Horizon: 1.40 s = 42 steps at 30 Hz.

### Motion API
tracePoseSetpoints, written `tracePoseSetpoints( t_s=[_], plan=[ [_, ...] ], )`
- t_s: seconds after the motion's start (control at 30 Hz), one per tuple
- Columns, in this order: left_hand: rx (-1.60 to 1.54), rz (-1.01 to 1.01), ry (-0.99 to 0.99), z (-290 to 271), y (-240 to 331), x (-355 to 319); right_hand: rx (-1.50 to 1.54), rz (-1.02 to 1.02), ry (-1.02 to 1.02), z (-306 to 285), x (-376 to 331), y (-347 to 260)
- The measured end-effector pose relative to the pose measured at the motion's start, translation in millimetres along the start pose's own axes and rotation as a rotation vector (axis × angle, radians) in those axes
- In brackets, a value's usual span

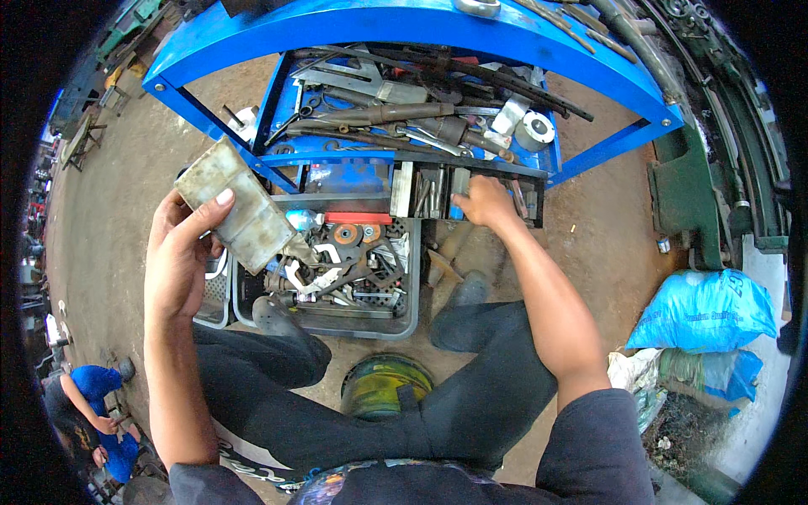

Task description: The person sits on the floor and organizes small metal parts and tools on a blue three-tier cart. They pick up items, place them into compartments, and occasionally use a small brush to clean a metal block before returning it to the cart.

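Head view, clock faced from the picture centre: the left hand (pixel 178 240), between nine and ten o'clock, grasps a worn, off-white, rectangular block-like piece, apparently plastic (pixel 240 210), with the thumb flat on its stained upper face and the fingers behind. The piece is tilted and overhangs the grey plastic crate (pixel 412 295) of mixed metal parts.

At two o'clock, the right hand (pixel 488 200) reaches into a narrow black-walled drawer (pixel 541 202). Its fingertips are partly hidden; whether it grips anything cannot be told. Just beside its thumb stands a pale grey flat bar (pixel 460 181); slim metal rods (pixel 431 194) lie at nine o'clock from that hand.

Handling findings, as judgement: the thumb pressure on the block-like piece appears adequate, but its surface looks greasy, so a fuller wrap is advised. It is best held clear of the drawer's opening so that the compartments remain visible. The right hand should work by fingertip, separating one part from its neighbours and lifting it straight up, since the tight walls invite snagging and metal edges may nick the skin.
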State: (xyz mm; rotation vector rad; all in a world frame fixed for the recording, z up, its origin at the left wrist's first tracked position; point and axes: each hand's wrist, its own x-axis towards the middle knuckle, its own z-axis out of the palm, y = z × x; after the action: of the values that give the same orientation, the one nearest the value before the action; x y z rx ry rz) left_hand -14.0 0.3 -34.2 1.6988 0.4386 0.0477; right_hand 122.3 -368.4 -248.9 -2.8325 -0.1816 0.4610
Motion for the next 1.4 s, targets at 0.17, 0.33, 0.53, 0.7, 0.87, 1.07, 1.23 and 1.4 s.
tracePoseSetpoints(
  t_s=[0.17,0.33,0.53,0.7,0.87,1.07,1.23,1.4],
  plan=[
    [0.034,-0.007,0.016,-2.7,-3.8,-0.3,-0.001,-0.075,-0.115,-11.1,7.4,-4.1],
    [-0.011,0.023,0.020,-7.1,-3.4,0.7,-0.038,-0.089,-0.170,-30.9,1.0,-10.5],
    [-0.010,0.017,0.014,-2.7,-1.6,1.0,-0.122,-0.081,-0.088,-42.3,-5.1,-17.0],
    [-0.009,0.018,0.007,-0.9,-0.7,-1.1,-0.321,-0.203,0.120,-37.3,-3.7,-11.1],
    [-0.035,0.019,0.006,-0.3,0.6,-2.5,-0.210,-0.072,0.256,-17.5,-1.9,-7.2],
    [-0.057,0.032,0.015,-5.3,1.5,-5.9,-0.184,-0.228,0.445,-7.5,-3.3,-3.9],
    [-0.076,0.038,0.023,-8.5,1.9,-7.2,-0.207,-0.188,0.438,-2.9,-3.7,-6.6],
    [-0.086,0.046,-0.006,-7.2,3.3,-6.9,-0.156,-0.168,0.412,-2.6,-4.9,-9.6]
  ],
)
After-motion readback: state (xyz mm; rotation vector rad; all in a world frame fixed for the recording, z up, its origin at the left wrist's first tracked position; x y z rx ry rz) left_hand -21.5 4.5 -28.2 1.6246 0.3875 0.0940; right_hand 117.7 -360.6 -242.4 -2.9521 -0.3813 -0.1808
